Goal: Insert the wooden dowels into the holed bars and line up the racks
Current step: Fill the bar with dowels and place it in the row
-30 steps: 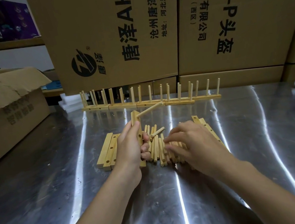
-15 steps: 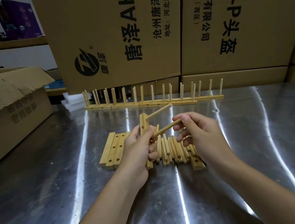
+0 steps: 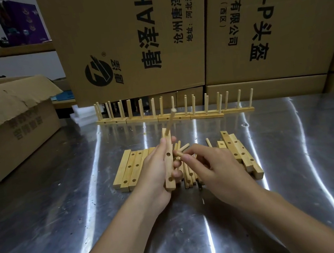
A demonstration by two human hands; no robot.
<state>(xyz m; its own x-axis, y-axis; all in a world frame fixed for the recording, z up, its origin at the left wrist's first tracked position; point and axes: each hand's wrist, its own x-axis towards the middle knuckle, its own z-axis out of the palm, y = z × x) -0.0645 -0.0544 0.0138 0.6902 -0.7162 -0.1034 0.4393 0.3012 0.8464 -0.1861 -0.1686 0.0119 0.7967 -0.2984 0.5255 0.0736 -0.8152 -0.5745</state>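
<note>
On a shiny metal table [image 3: 67,212], the left hand [image 3: 155,172] grips a holed bar [image 3: 168,168] held nearly upright, with one peg [image 3: 170,121] already stuck slantwise in its top hole. The right hand [image 3: 215,168] pinches a dowel [image 3: 182,148] just beside the bar's middle. Loose dowels [image 3: 189,177] lie between the hands, flanked by flat bars on the left [image 3: 129,168] and on the right [image 3: 238,151]. Finished racks [image 3: 206,112] stand in a row at the far edge, before tall cardboard boxes [image 3: 129,36]. An open box [image 3: 10,128] sits at the left.
</note>
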